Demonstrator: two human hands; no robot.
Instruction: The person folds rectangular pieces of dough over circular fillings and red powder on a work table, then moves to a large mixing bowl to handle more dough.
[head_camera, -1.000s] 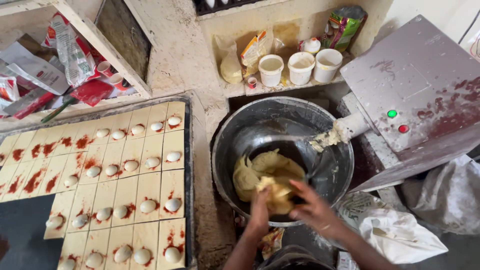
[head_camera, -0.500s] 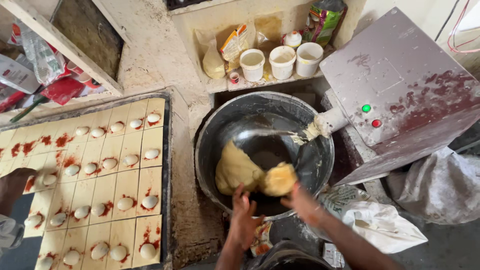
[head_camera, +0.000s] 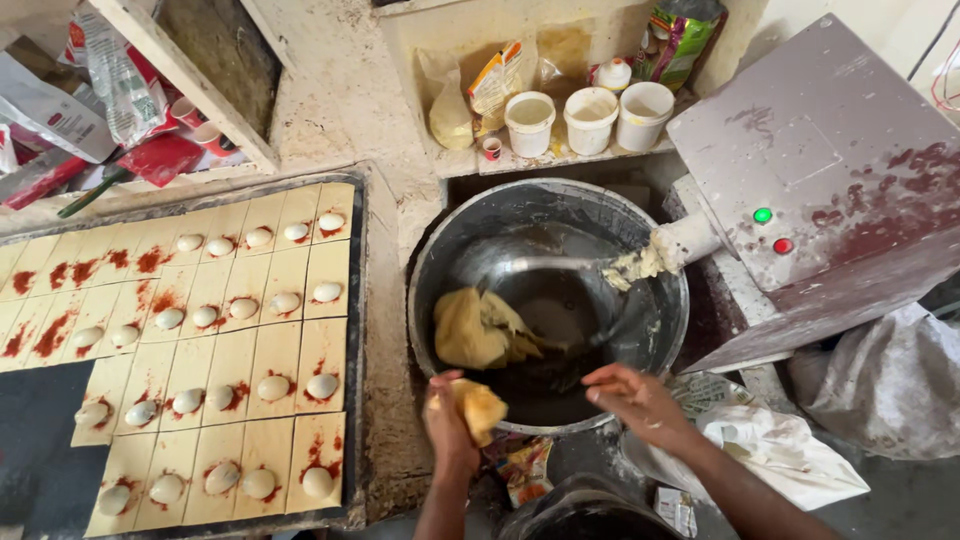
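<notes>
The left hand (head_camera: 450, 425) is raised at the near rim of the steel mixing bowl (head_camera: 440, 260), fingers curled tight around a yellow dough lump (head_camera: 480, 408) held just over that rim. The right hand (head_camera: 635, 398) hovers above the bowl's near edge, palm down, fingers loosely spread, gripping nothing. A larger dough mass (head_camera: 475, 328) lies inside the bowl, left of centre. The dough machine (head_camera: 830, 170) stands right of the bowl.

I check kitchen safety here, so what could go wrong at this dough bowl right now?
The left hand holds a dough lump right over the metal bowl's near rim, so it could fall outside. The right hand reaches over the bowl under the mixer's dough-caked shaft; if it runs, fingers might get caught.
</notes>
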